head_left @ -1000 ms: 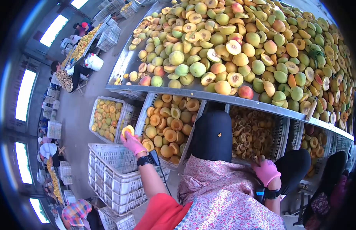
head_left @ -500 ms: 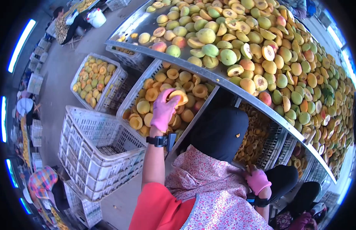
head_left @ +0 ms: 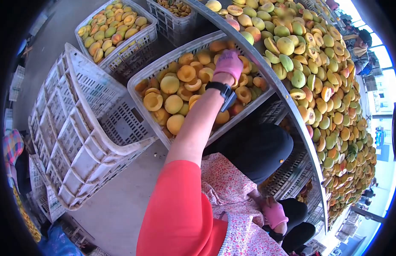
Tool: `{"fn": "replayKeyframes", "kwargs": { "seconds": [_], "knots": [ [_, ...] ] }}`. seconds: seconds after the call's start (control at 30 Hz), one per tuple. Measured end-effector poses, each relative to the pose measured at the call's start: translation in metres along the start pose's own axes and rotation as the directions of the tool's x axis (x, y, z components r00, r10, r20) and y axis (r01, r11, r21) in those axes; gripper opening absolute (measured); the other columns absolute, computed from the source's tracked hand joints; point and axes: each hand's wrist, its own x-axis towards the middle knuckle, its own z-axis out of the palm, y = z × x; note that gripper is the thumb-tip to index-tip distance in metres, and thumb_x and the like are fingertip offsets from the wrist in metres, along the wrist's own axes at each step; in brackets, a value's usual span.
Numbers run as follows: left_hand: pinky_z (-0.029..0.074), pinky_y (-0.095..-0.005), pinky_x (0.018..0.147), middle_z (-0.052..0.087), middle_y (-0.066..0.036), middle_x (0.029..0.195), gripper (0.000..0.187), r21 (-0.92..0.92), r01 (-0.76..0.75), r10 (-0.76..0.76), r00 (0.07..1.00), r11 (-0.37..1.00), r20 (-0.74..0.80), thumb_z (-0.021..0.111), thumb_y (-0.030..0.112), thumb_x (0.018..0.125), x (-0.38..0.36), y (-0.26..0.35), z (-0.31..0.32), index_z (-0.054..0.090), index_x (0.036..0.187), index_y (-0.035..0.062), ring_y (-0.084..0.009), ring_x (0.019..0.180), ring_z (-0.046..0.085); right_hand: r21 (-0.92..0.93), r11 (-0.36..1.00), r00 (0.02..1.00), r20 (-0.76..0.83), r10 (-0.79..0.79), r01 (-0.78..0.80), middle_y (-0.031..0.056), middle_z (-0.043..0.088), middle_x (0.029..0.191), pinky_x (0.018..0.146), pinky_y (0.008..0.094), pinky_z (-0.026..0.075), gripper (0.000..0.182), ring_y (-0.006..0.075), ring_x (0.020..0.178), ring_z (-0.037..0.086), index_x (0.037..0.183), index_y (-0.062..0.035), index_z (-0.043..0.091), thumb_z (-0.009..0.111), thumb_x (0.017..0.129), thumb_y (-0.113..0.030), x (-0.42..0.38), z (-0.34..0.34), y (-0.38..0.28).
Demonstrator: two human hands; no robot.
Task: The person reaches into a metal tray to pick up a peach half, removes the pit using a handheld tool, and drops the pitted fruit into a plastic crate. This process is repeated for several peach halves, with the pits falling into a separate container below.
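My left hand [head_left: 229, 64], in a pink glove with a dark device strapped at the wrist, reaches down into a white plastic crate [head_left: 140, 81] near its far side. Pitted yellow peach halves [head_left: 186, 73] fill this crate, some cut side up and some rounded side up. The fingers point down among the fruit and are mostly hidden, so what they hold does not show. My right hand [head_left: 275, 214], also pink-gloved, rests low by my knee, under the metal table's edge. Its fingers are curled together; anything in them is too small to make out.
A metal table [head_left: 287, 96] heaped with halved, greenish-yellow peaches [head_left: 298, 79] curves along the right. A tilted white crate [head_left: 78, 141] stands at left, another crate of fruit [head_left: 115, 32] behind. Below the table are more crates [head_left: 291, 175]. A person [head_left: 360, 45] is at far right.
My left hand has moved from above the near fruit to the far side of the crate and down. The peach half it held no longer shows. The camera view has turned and come closer.
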Motion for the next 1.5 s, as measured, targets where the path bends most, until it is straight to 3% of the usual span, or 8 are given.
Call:
{"fn": "replayKeyframes", "kwargs": {
  "seconds": [0.43, 0.67, 0.97, 1.07, 1.23, 1.3, 1.33, 1.5],
  "knots": [
    [0.032, -0.0451, 0.113, 0.049, -0.007, 0.150, 0.051, 0.676, -0.142, -0.041, 0.968, 0.723, 0.247, 0.047, 0.043, 0.102, 0.110, -0.128, 0.116, 0.053, 0.144, 0.0147, -0.0264, 0.140, 0.043, 0.168, 0.976, 0.991, 0.026, 0.135, -0.137, 0.0218, 0.072, 0.099, 0.082, 0.0448, 0.053, 0.040, 0.0383, 0.098, 0.069, 0.122, -0.0032, 0.059, 0.064, 0.095, -0.032, -0.007, 0.004, 0.019],
    [0.038, -0.0417, 0.113, 0.052, -0.009, 0.151, 0.045, 0.687, -0.223, -0.042, 0.937, 0.692, 0.347, 0.048, 0.033, 0.102, 0.078, -0.049, 0.064, 0.055, 0.143, 0.0146, -0.0251, 0.139, 0.047, 0.098, 0.966, 0.960, 0.174, 0.220, -0.239, 0.0259, 0.070, 0.107, 0.088, 0.0466, 0.052, 0.059, 0.0429, 0.106, 0.066, 0.133, -0.0057, 0.057, 0.062, 0.094, -0.049, 0.007, -0.008, 0.024],
    [0.042, -0.0429, 0.110, 0.053, -0.010, 0.150, 0.047, 0.609, -0.480, 0.195, 0.859, 0.631, 0.474, 0.049, 0.030, 0.101, 0.014, 0.012, 0.004, 0.054, 0.145, 0.0144, -0.0268, 0.138, 0.049, 0.096, 0.953, 0.940, -0.217, -0.263, 0.288, 0.0225, 0.066, 0.104, 0.082, 0.0508, 0.052, 0.036, 0.0435, 0.098, 0.066, 0.121, -0.0114, 0.064, 0.062, 0.095, -0.037, 0.052, 0.038, 0.071],
    [0.056, -0.0476, 0.084, 0.075, -0.012, 0.113, 0.032, 0.702, -0.548, -0.122, 0.742, 0.456, 0.659, 0.056, 0.027, 0.095, -0.015, 0.103, -0.057, 0.076, 0.110, 0.0074, -0.0327, 0.101, 0.072, 0.283, 0.948, 0.966, -0.247, -0.073, 0.144, 0.0269, 0.067, 0.098, 0.076, 0.0515, 0.052, 0.036, 0.0457, 0.092, 0.067, 0.117, -0.0053, 0.064, 0.066, 0.092, -0.031, 0.053, 0.016, 0.054],
    [0.056, -0.0465, 0.071, 0.070, -0.011, 0.077, 0.027, 0.352, -0.787, 0.304, 0.545, 0.506, 0.781, 0.053, 0.025, 0.095, -0.050, 0.243, -0.066, 0.073, 0.085, 0.0111, -0.0308, 0.080, 0.072, 0.358, 0.899, 0.946, -0.286, -0.153, 0.254, 0.0273, 0.070, 0.089, 0.072, 0.0503, 0.052, 0.047, 0.0465, 0.088, 0.068, 0.128, -0.0020, 0.060, 0.065, 0.090, -0.028, 0.081, 0.026, 0.071],
    [0.057, -0.0447, 0.070, 0.071, -0.012, 0.090, 0.022, 0.309, -0.873, 0.314, 0.435, 0.377, 0.844, 0.053, 0.020, 0.095, -0.052, 0.297, -0.036, 0.073, 0.094, 0.0117, -0.0299, 0.089, 0.072, 0.064, 0.873, 0.836, -0.331, -0.438, 0.483, 0.0291, 0.057, 0.135, 0.081, 0.0460, 0.056, 0.031, 0.0445, 0.103, 0.065, 0.129, -0.0126, 0.066, 0.058, 0.099, -0.018, 0.089, 0.035, 0.081],
    [0.057, -0.0432, 0.071, 0.071, -0.011, 0.099, 0.021, 0.265, -0.915, 0.444, 0.382, 0.305, 0.810, 0.053, 0.019, 0.095, -0.048, 0.306, -0.010, 0.072, 0.100, 0.0113, -0.0286, 0.092, 0.072, 0.363, 0.877, 0.922, -0.337, -0.191, 0.314, 0.0243, 0.070, 0.082, 0.067, 0.0489, 0.052, 0.051, 0.0439, 0.079, 0.069, 0.134, -0.0039, 0.058, 0.064, 0.090, -0.028, 0.081, 0.024, 0.072],
    [0.057, -0.0436, 0.088, 0.067, -0.017, 0.117, 0.044, 0.313, -0.600, 0.293, 0.700, 0.736, 0.651, 0.070, 0.035, 0.090, -0.015, 0.337, 0.147, 0.062, 0.122, 0.0054, -0.0308, 0.106, 0.070, 0.509, 0.828, 0.956, -0.278, -0.100, 0.234, 0.0222, 0.066, 0.073, 0.060, 0.0472, 0.050, 0.037, 0.0395, 0.067, 0.067, 0.119, -0.0022, 0.061, 0.064, 0.092, -0.027, 0.064, 0.012, 0.063]
  ]
}}
